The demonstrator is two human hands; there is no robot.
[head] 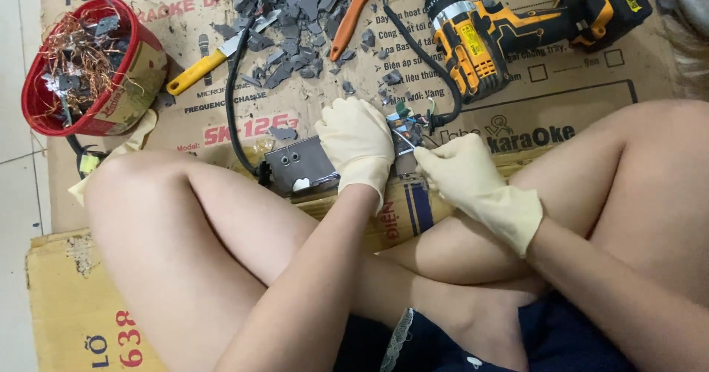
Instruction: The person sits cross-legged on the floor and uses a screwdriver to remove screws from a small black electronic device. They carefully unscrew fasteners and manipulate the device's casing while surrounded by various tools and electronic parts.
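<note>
Both my hands wear cream rubber gloves. My left hand presses down on a grey metal box with two round holes, lying on flattened cardboard between my crossed legs. Its fingers pinch a small circuit part with coloured wires at the box's right end. My right hand holds a thin metal tool whose tip reaches that circuit part. A black cable runs from the box toward the back.
A red bucket full of copper wire and scrap stands at the left. Grey plastic shards, a yellow-handled knife, orange-handled pliers and a yellow and black cordless drill lie behind. White tiled floor lies at the far left.
</note>
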